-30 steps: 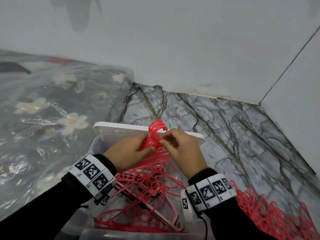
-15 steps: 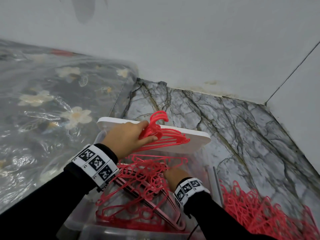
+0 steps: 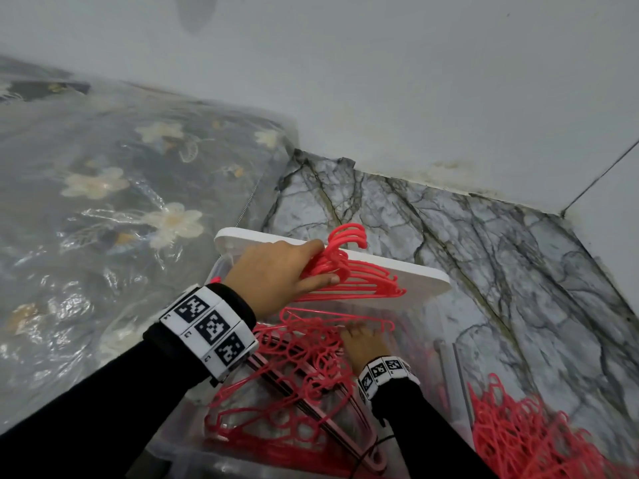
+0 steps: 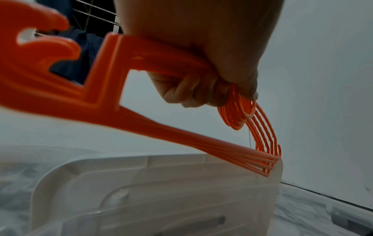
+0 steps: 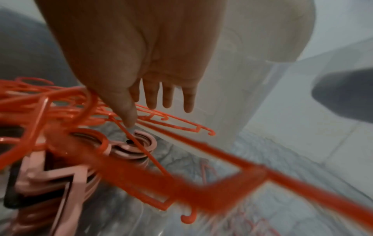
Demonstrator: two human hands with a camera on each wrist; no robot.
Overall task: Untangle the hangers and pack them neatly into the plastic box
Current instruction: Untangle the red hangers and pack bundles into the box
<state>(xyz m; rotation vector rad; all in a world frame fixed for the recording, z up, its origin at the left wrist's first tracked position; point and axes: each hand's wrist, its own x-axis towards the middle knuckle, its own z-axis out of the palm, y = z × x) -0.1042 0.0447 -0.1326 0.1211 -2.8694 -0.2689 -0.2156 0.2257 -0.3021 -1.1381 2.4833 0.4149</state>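
Our left hand [image 3: 276,271] grips a stacked bundle of red hangers [image 3: 349,274] near their hooks, fingers and thumb curled round them, above the far rim of the clear plastic box [image 3: 221,271]. The white lid [image 3: 418,274] stands against that far rim, behind the bundle. Our right hand [image 3: 363,344], fingers straight and spread, reaches down inside the box among loose red hangers [image 3: 294,375] and a pale pink stack [image 5: 129,148]. A tangled red heap [image 3: 525,433] lies on the marble floor [image 3: 484,236] right of the box.
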